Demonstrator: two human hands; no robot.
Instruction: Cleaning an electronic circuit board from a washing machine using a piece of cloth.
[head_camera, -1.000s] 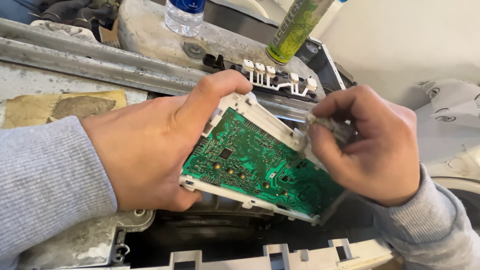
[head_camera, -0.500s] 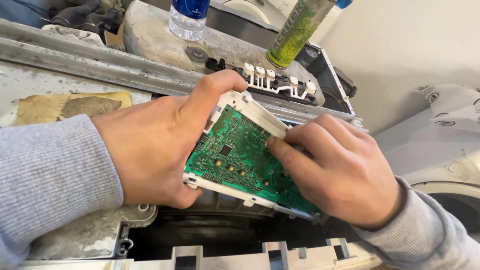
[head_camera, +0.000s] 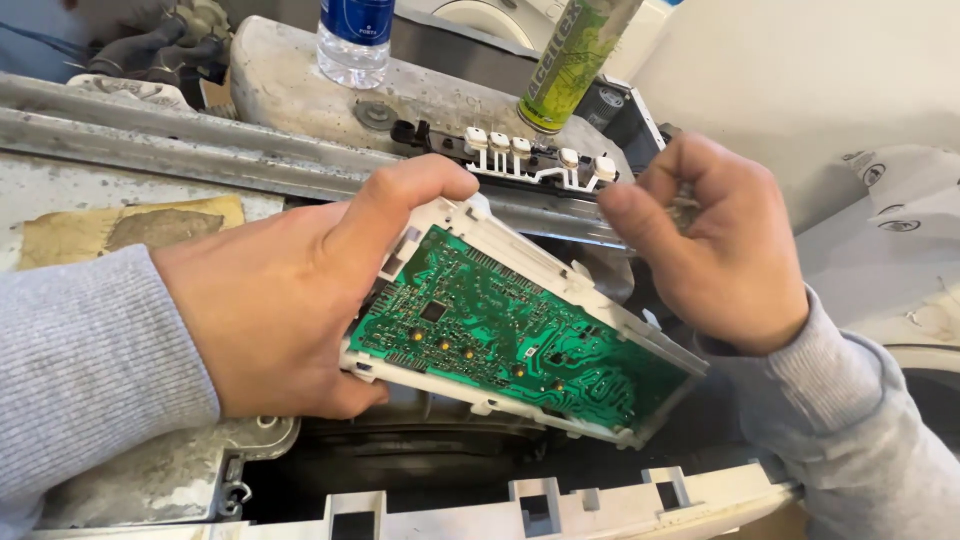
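Head view: left hand (head_camera: 270, 320) has a closed grip on the near end of the green circuit board (head_camera: 510, 335), thumb over its white plastic frame, board tilted above the open appliance cavity. Right hand (head_camera: 720, 245), just beyond the board's far edge, is curled and pinches something small; what it is cannot be told. Behind the board lie a white button strip (head_camera: 535, 160), a green spray can (head_camera: 575, 60) and a water bottle (head_camera: 352, 40). Judged: board is out of its seat; any refitting is not yet done.

Single head cam, looks down and fwd, close on circuit board (head_camera: 520, 345) at chest height.
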